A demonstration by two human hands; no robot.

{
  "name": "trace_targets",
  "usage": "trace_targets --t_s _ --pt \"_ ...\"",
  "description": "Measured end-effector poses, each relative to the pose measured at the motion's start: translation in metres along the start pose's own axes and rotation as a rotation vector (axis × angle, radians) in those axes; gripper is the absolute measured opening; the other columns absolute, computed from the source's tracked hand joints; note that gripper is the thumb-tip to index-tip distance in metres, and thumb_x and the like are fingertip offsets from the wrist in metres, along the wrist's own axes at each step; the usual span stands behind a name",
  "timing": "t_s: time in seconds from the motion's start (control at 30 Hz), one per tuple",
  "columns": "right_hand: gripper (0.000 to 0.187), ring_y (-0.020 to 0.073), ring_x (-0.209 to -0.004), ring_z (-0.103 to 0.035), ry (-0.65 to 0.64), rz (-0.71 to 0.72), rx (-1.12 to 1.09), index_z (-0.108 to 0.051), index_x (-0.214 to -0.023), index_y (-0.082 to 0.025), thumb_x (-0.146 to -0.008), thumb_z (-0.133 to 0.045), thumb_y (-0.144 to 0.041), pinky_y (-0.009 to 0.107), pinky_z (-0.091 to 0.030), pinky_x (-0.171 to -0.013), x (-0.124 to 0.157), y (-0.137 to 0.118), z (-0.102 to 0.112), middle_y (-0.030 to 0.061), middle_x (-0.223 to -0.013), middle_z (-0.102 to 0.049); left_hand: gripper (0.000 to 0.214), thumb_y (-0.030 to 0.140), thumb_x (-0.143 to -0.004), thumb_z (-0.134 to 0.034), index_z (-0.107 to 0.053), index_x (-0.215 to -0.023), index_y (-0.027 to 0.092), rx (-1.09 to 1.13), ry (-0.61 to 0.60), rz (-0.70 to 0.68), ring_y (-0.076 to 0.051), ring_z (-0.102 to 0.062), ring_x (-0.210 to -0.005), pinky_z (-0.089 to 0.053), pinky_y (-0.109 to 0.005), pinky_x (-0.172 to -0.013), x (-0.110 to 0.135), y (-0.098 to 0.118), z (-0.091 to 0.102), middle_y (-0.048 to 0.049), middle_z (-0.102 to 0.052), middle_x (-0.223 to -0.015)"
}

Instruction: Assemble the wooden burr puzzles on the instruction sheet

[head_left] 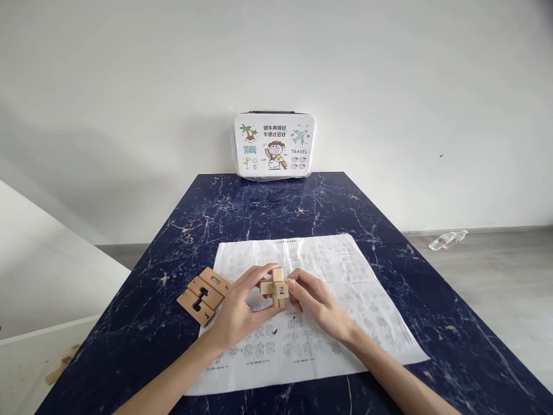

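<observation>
Above the printed paper sheet (311,351), both hands hold up a small wooden burr puzzle (276,287) made of crossed bars. One block end facing me bears a dark "2" or "Z" mark. My left hand (237,305) grips the puzzle between thumb below and fingers above. From the right side, my right hand (313,300) pinches it with thumb and index finger. Some of the fingertips are hidden behind the wood. Left of the left hand, flat wooden pieces (203,295) with cut-out slots and marks lie side by side, partly over the sheet's edge.
The sheet lies on a dark blue marble-patterned table (268,210). A white cartoon-printed case (275,145) stands at the far edge against the wall. A clear plastic bottle (448,239) lies on the floor at right. A white surface (26,351) is below left.
</observation>
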State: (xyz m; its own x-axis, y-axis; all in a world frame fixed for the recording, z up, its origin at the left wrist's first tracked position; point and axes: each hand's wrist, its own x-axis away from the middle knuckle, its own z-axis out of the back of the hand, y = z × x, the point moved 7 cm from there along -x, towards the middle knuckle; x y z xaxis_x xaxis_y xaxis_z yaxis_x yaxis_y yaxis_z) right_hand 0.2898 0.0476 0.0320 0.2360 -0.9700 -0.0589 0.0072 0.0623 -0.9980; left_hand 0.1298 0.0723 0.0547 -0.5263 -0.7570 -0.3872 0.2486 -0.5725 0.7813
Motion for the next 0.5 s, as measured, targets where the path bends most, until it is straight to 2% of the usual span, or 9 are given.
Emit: trace_targets --t_s 0.1,0.17,0.23,0.33,0.5 --pt "0.044 0.0160 -0.063 -0.047 0.032 0.005 0.009 -0.062 -0.092 -0.023 -0.107 -0.052 -0.063 0.032 -0.040 -0.062 -0.002 0.001 0.003 -0.0010 -0.071 -0.055 0.074 0.041 -0.095 -0.081 -0.043 -0.158 0.045 -0.007 -0.003 0.041 -0.024 -0.070 -0.104 -0.062 -0.044 -0.094 -0.001 -0.001 -0.001 -0.0043 -0.066 -0.133" --pt "0.045 0.0157 -0.060 -0.048 0.127 0.020 0.047 -0.064 -0.093 -0.023 -0.106 -0.053 -0.064 0.031 -0.040 -0.059 -0.004 0.001 0.013 -0.0015 -0.068 -0.054 0.081 0.042 -0.096 -0.080 -0.035 -0.162 0.044 -0.043 0.035 0.059 -0.023 -0.068 -0.100 -0.061 -0.045 -0.093 -0.001 -0.003 0.000 -0.0058 -0.064 -0.135" --pt "0.046 0.0150 -0.057 -0.045 0.280 0.031 0.111 -0.064 -0.092 -0.022 -0.105 -0.054 -0.066 0.030 -0.037 -0.054 -0.005 0.003 0.030 -0.0025 -0.066 -0.052 0.080 0.039 -0.097 -0.079 -0.032 -0.162 0.041 -0.109 0.101 0.067 -0.024 -0.066 -0.105 -0.059 -0.048 -0.098 0.000 -0.004 0.004 -0.0076 -0.059 -0.140" --pt "0.047 0.0147 -0.055 -0.046 0.521 0.001 0.144 -0.063 -0.091 -0.022 -0.102 -0.056 -0.067 0.028 -0.036 -0.052 -0.004 0.009 0.061 -0.0026 -0.065 -0.055 0.069 0.033 -0.099 -0.074 -0.037 -0.157 0.036 -0.224 0.157 0.078 -0.026 -0.064 -0.113 -0.057 -0.049 -0.102 0.002 -0.005 0.007 -0.0094 -0.056 -0.138" --pt "0.046 0.0167 -0.059 -0.056 0.858 0.050 0.175 -0.064 -0.094 -0.021 -0.093 -0.069 -0.067 0.029 -0.043 -0.055 0.004 0.015 0.108 0.0008 -0.074 -0.066 0.048 0.031 -0.104 -0.064 -0.044 -0.148 0.032 -0.405 0.107 0.017 -0.032 -0.056 -0.132 -0.052 -0.053 -0.110 -0.004 0.000 0.013 -0.0106 -0.051 -0.143"
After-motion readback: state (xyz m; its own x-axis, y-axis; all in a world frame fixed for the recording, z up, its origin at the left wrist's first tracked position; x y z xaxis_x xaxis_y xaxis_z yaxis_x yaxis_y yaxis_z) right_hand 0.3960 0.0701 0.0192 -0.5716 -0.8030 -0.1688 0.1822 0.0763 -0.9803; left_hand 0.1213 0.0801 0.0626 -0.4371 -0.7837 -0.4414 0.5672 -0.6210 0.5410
